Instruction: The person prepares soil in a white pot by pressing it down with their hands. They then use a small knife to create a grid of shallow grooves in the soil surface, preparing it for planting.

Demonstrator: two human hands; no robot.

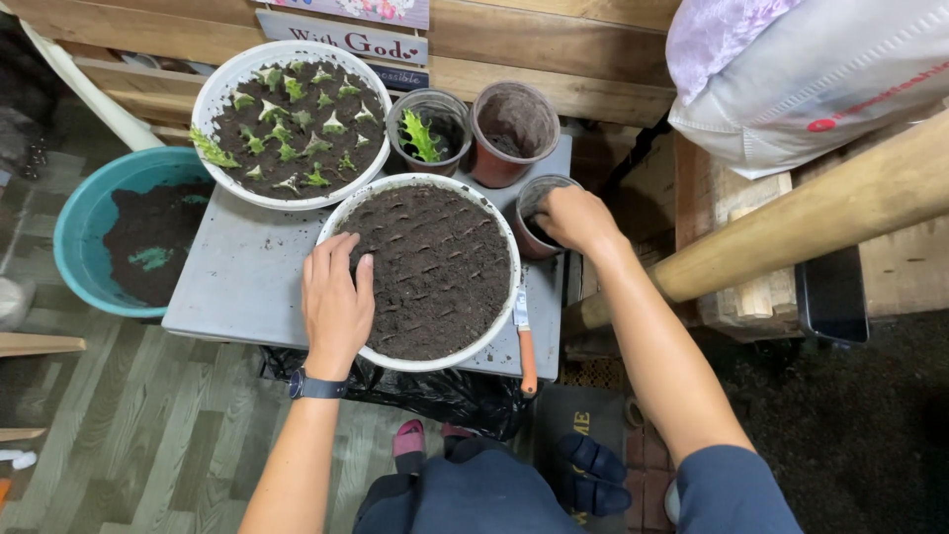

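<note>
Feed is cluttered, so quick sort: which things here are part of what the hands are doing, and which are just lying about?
In hand:
left hand flat on the white soil bowl
right hand reaching into the small brown pot

Lying about:
bowl of cuttings
teal soil tub
orange-handled tool
empty brown pot

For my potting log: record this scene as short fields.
left hand: flat on the rim and soil of the near white bowl
right hand: reaching into a small brown pot
far white bowl: soil with rows of green cuttings
behind: clear pot with cutting; empty brown pot
table: grey, soil-flecked
left of table: teal tub of soil
table edge: orange-handled tool
</note>
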